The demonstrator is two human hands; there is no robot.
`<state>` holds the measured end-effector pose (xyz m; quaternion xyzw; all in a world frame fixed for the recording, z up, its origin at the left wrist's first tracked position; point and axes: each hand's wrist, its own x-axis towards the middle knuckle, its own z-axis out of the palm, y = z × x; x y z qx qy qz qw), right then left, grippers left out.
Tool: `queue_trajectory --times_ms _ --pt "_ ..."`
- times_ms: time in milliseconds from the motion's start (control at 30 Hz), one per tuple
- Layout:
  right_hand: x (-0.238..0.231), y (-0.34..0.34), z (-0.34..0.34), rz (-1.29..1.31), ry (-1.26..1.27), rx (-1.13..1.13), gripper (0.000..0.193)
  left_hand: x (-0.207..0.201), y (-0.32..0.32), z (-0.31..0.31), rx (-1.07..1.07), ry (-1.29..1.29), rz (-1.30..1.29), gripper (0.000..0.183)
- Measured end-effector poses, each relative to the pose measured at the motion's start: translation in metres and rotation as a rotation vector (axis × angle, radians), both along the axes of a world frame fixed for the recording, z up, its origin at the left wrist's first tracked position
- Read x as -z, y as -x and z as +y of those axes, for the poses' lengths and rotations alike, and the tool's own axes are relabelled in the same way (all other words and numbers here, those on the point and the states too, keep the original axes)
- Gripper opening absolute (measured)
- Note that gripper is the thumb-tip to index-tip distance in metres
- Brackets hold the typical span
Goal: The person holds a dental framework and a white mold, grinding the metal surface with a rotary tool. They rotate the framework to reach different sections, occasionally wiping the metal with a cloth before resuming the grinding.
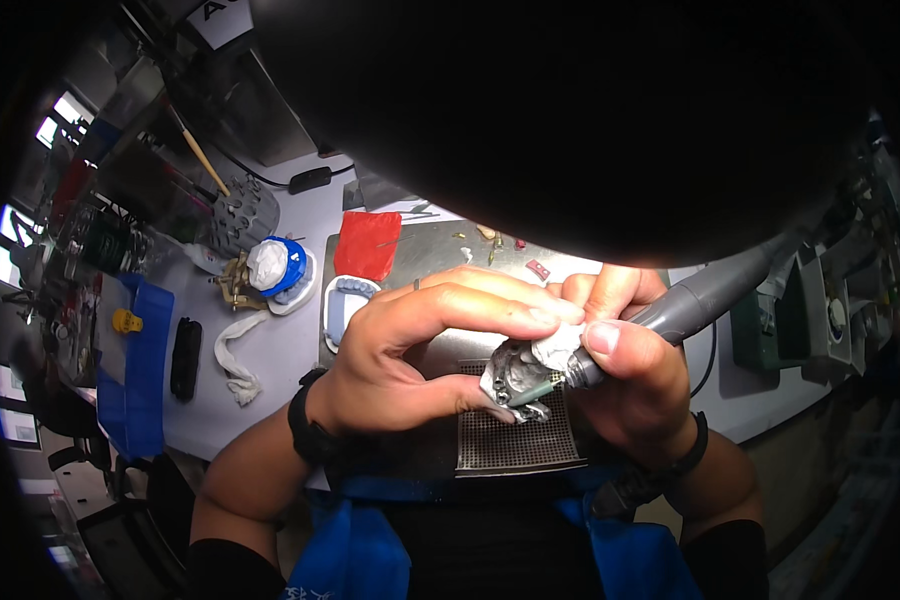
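While your two hands meet at the middle of the bench, the workpiece, a hollow grey-and-white part, sits between them, raised above the mesh (pixel 515 448). Your left hand (pixel 382 345) is closed on the workpiece (pixel 511 368), forefinger over the top and thumb at the lower edge. Your right hand (pixel 638 385) is closed around the grey handpiece (pixel 692 305), thumb laid along its front end. A pale green bit (pixel 536 393) reaches from the collar into the hollow; whether it spins, or presses on the wall, cannot be told. White material (pixel 558 346) lies under the fingertips at the upper edge; whether it is cloth or part of the workpiece is unclear.

Recommended practice, as judged from this hold: brace the right fingers against the left so that both hands move as one. Use light, short strokes and let the bit do the cutting. Your left thumb lies near the bit's line, so a slip could reach it; set it lower on the outer wall. Turn the workpiece rather than twisting the handpiece, so the hollow faces your eye. If the white material is loose, hold it clear of the collar. Work over the mesh, directly below.
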<state>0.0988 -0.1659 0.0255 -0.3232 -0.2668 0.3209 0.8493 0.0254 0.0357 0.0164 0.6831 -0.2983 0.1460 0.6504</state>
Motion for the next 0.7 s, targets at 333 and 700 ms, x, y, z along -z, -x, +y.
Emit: queue_trajectory --times_ms 333,700 --pt "-0.0011 0.0 -0.0005 -0.002 0.006 -0.012 0.018 0.001 0.0001 0.0013 0.042 0.017 0.007 0.043" --pt "-0.0029 -0.0015 -0.0001 -0.042 0.012 -0.042 0.019 -0.0027 0.0007 0.0055 0.043 -0.021 0.003 0.043"
